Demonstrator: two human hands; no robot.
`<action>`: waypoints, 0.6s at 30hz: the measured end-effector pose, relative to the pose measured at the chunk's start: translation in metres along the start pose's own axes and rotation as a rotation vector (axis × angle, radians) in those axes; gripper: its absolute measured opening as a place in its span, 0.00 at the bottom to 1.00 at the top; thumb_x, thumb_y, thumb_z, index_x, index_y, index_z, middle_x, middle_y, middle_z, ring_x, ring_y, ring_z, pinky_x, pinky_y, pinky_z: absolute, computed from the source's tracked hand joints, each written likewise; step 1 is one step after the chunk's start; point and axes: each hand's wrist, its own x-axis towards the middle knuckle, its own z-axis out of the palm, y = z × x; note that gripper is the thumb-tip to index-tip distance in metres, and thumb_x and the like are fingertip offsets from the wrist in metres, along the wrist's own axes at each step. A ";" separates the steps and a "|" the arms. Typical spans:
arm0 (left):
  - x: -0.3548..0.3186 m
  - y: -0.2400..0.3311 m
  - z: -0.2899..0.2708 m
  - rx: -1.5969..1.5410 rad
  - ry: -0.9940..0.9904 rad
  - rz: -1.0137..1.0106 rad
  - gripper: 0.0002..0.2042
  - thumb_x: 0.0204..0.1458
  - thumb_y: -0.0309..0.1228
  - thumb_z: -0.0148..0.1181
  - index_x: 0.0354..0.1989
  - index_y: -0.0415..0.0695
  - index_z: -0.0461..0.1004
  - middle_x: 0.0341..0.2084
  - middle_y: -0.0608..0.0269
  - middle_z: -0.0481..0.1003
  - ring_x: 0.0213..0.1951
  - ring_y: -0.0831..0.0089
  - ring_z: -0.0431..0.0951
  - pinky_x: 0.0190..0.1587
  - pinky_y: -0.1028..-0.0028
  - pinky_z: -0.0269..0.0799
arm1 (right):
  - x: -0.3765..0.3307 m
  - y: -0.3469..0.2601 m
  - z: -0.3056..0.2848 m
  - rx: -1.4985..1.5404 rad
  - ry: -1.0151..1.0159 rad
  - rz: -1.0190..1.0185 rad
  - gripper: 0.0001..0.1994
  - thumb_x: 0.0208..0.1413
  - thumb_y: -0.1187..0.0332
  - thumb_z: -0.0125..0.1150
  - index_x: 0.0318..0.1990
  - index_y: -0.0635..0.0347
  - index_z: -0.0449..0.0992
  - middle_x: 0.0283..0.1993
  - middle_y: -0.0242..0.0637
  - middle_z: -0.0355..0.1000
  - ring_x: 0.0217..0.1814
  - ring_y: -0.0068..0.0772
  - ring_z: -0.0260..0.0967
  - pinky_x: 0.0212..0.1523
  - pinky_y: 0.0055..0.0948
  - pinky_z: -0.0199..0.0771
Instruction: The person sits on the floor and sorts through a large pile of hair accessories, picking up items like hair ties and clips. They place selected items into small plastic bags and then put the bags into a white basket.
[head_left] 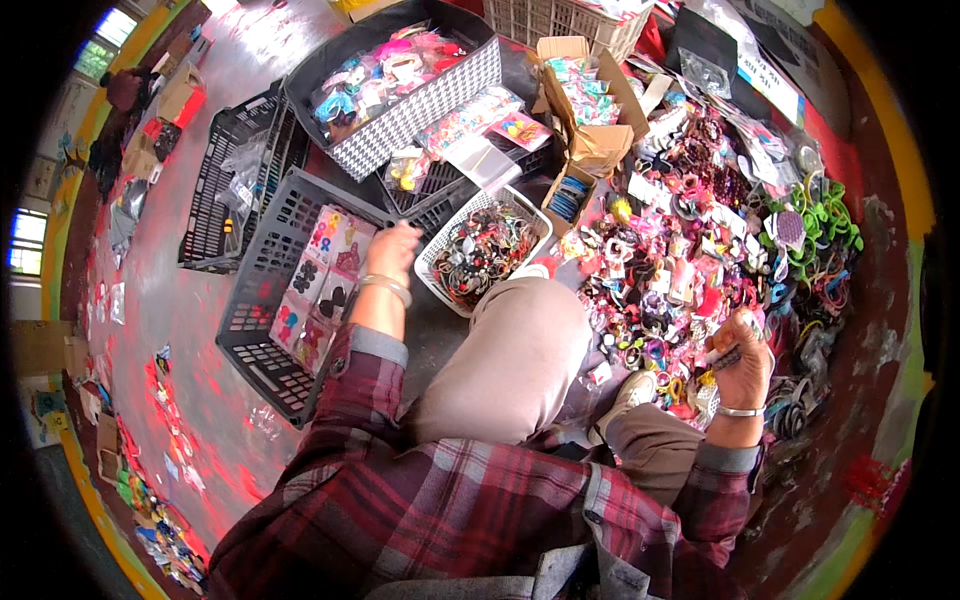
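My left hand (393, 252) hangs over the right edge of a grey plastic crate (262, 255), close to a white basket (546, 232). Motion smears its fingers, so their grip is unclear. Flat packs of hair clips (318, 285) line the crate. A tangle of hair ties (482, 250) fills the basket, mostly dark with some red. At the right, my right hand (742, 362) is closed, thumb up, around something small that its fingers largely hide. It is held over the near right part of a big heap of mixed hair accessories (680, 270).
Beyond the basket stand a large patterned bin (420, 110) of colourful pieces and an opened cardboard box (600, 145) of small packs. A black crate (210, 215) is at the left. Green hair ties (825, 235) lie at the heap's right. My knee (530, 335) is just before the basket.
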 end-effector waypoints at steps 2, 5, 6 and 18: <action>-0.011 -0.010 0.040 -0.022 0.016 -0.292 0.15 0.50 0.42 0.56 0.27 0.41 0.72 0.22 0.62 0.73 0.14 0.83 0.63 0.14 0.85 0.54 | 0.007 0.006 0.000 -0.009 -0.009 0.026 0.08 0.47 0.69 0.60 0.26 0.57 0.66 0.18 0.29 0.62 0.19 0.23 0.58 0.26 0.24 0.61; 0.010 -0.050 0.059 0.053 -0.159 -0.278 0.11 0.50 0.38 0.54 0.32 0.42 0.73 0.27 0.65 0.74 0.24 0.80 0.69 0.29 0.79 0.64 | 0.012 0.013 0.006 -0.033 0.012 0.046 0.08 0.48 0.68 0.59 0.25 0.58 0.67 0.17 0.30 0.61 0.19 0.24 0.58 0.26 0.24 0.60; 0.015 -0.057 0.071 0.048 -0.133 -0.303 0.10 0.50 0.37 0.54 0.34 0.42 0.72 0.30 0.64 0.74 0.30 0.78 0.71 0.34 0.77 0.65 | 0.015 0.014 0.005 -0.117 -0.034 0.019 0.09 0.49 0.66 0.60 0.26 0.55 0.65 0.17 0.26 0.57 0.19 0.22 0.54 0.27 0.26 0.59; 0.101 -0.080 0.147 -0.391 -0.043 -0.455 0.20 0.51 0.36 0.55 0.49 0.39 0.62 0.50 0.42 0.62 0.47 0.58 0.66 0.44 0.67 0.69 | 0.075 0.075 0.049 -0.239 -0.145 0.506 0.03 0.50 0.75 0.54 0.32 0.63 0.72 0.20 0.34 0.66 0.19 0.21 0.59 0.19 0.20 0.58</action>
